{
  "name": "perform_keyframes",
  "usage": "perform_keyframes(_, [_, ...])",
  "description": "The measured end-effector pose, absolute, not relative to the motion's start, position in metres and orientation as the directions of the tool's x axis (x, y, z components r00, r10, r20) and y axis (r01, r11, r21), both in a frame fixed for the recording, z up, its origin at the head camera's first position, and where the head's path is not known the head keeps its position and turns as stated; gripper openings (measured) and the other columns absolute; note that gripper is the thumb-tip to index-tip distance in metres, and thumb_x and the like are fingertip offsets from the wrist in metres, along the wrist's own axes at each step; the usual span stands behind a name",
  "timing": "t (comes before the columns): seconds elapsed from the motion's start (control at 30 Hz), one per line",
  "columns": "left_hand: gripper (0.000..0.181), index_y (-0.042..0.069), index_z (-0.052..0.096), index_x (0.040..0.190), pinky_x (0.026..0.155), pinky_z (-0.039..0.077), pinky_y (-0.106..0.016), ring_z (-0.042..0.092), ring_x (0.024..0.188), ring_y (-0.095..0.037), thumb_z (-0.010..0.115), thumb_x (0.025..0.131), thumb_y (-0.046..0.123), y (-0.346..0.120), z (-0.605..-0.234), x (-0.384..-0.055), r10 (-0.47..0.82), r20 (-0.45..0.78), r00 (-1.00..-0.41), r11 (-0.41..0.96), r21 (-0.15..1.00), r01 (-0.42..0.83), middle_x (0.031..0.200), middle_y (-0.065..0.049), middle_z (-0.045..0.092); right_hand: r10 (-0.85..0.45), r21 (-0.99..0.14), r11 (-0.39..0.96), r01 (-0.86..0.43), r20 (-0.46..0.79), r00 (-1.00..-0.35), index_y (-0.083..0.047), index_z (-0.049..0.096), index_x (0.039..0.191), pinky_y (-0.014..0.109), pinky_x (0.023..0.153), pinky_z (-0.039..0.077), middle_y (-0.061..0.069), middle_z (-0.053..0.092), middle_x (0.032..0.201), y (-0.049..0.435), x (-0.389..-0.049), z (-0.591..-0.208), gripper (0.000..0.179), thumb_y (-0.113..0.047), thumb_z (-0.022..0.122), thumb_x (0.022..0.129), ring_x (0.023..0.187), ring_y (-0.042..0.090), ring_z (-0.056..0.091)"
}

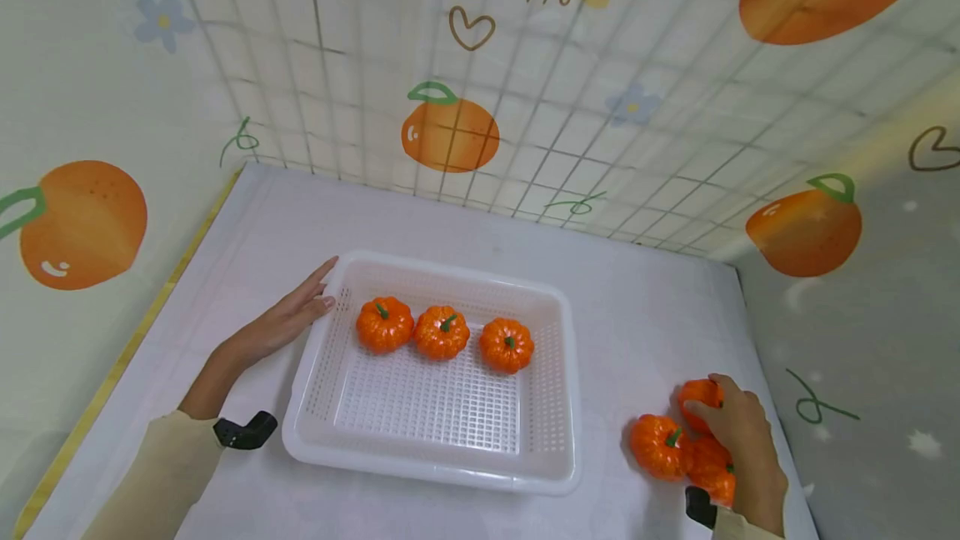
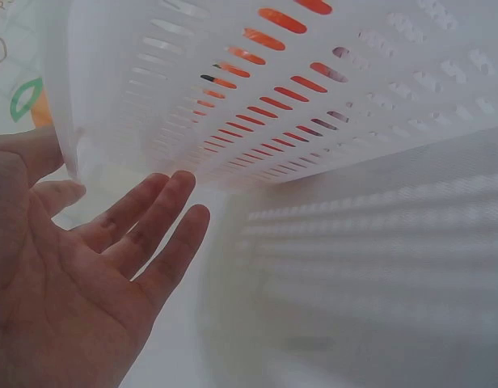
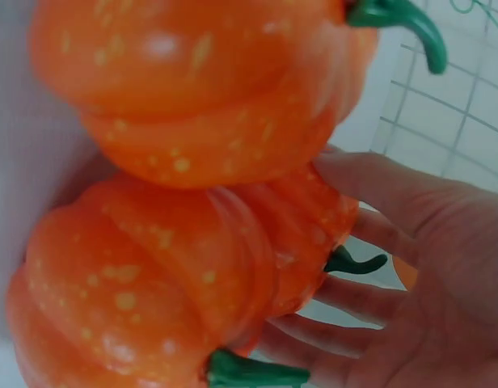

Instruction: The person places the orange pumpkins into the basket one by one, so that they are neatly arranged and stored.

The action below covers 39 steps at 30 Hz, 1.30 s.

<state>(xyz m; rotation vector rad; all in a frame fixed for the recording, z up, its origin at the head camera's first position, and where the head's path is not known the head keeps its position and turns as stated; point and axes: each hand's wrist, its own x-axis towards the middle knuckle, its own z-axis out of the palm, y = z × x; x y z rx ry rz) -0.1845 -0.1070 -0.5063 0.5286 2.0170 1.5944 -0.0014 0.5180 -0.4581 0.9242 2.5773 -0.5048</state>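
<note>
At the left wall of a white plastic basket (image 1: 427, 473), my left hand (image 1: 288, 315) rests with its fingers stretched out, fingertips right at the rim. The left wrist view shows that palm (image 2: 71, 291) beside the slotted wall. Over on the right, my right hand (image 1: 738, 423) holds the farthest of three orange toy pumpkins (image 1: 697, 398), thumb on one side and fingers round the other. The fingertips are hidden behind it in the right wrist view. A second pumpkin (image 1: 660, 447) and a third pumpkin (image 1: 710, 473) sit close against it, green stems showing.
Inside the basket, a left pumpkin (image 1: 385, 326), a middle pumpkin (image 1: 442, 333) and a right pumpkin (image 1: 507, 347) line its far side. The white tabletop (image 1: 637, 315) meets a printed back wall (image 1: 360, 107) and a grey side wall (image 1: 862, 357).
</note>
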Motion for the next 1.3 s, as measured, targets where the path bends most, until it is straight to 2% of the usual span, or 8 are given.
perform_keyframes(0.43, [0.064, 0.038, 0.007, 0.160, 0.109, 0.011, -0.073, 0.008, 0.150, -0.039, 0.043, 0.107, 0.036, -0.106, -0.505, -0.186, 0.594, -0.145, -0.792, 0.234, 0.972, -0.002, 0.167, 0.000, 0.002, 0.513, -0.208, 0.791, 0.576, -0.288, -0.809, 0.010, 0.033, 0.144, 0.067, 0.094, 0.043, 0.040, 0.037, 0.126, 0.496, -0.012, -0.436, 0.072, -0.020, 0.072, 0.091, 0.109, 0.052, 0.038])
perform_keyframes(0.67, [0.065, 0.038, 0.007, 0.160, 0.108, 0.014, -0.074, 0.008, 0.150, -0.040, 0.043, 0.107, 0.036, -0.106, -0.505, -0.185, 0.594, -0.146, -0.791, 0.233, 0.972, -0.004, 0.167, -0.001, 0.003, 0.430, -0.236, 0.851, 0.469, -0.199, -0.881, 0.009, 0.036, 0.145, 0.062, 0.081, 0.051, 0.041, 0.039, 0.122, 0.473, -0.018, -0.418, 0.068, -0.018, 0.070, 0.093, 0.102, 0.051, 0.044])
perform_keyframes(0.83, [0.065, 0.040, 0.007, 0.160, 0.107, 0.018, -0.073, 0.012, 0.149, -0.041, 0.044, 0.106, 0.037, -0.107, -0.507, -0.185, 0.598, -0.145, -0.788, 0.225, 0.974, -0.009, 0.167, -0.002, 0.005, 0.393, -0.266, 0.863, 0.429, -0.181, -0.902, 0.005, 0.035, 0.148, 0.062, 0.078, 0.052, 0.041, 0.036, 0.129, 0.453, -0.026, -0.408, 0.069, -0.018, 0.071, 0.093, 0.104, 0.053, 0.043])
perform_keyframes(1.07, [0.065, 0.039, 0.007, 0.160, 0.108, 0.015, -0.073, 0.010, 0.149, -0.040, 0.043, 0.107, 0.037, -0.107, -0.508, -0.185, 0.595, -0.148, -0.790, 0.226, 0.974, -0.012, 0.167, -0.002, 0.004, 0.351, -0.295, 0.876, 0.382, -0.153, -0.924, 0.000, 0.036, 0.151, 0.063, 0.080, 0.053, 0.040, 0.034, 0.136, 0.420, -0.038, -0.396, 0.070, -0.015, 0.072, 0.092, 0.111, 0.055, 0.043])
perform_keyframes(1.3, [0.066, 0.037, 0.005, 0.160, 0.108, 0.014, -0.073, 0.010, 0.149, -0.041, 0.043, 0.107, 0.036, -0.107, -0.508, -0.186, 0.596, -0.144, -0.790, 0.225, 0.974, -0.008, 0.167, -0.004, 0.004, 0.260, -0.315, 0.903, 0.291, -0.138, -0.956, -0.002, 0.039, 0.150, 0.066, 0.080, 0.051, 0.039, 0.035, 0.139, 0.391, -0.049, -0.382, 0.068, -0.017, 0.072, 0.092, 0.111, 0.056, 0.046])
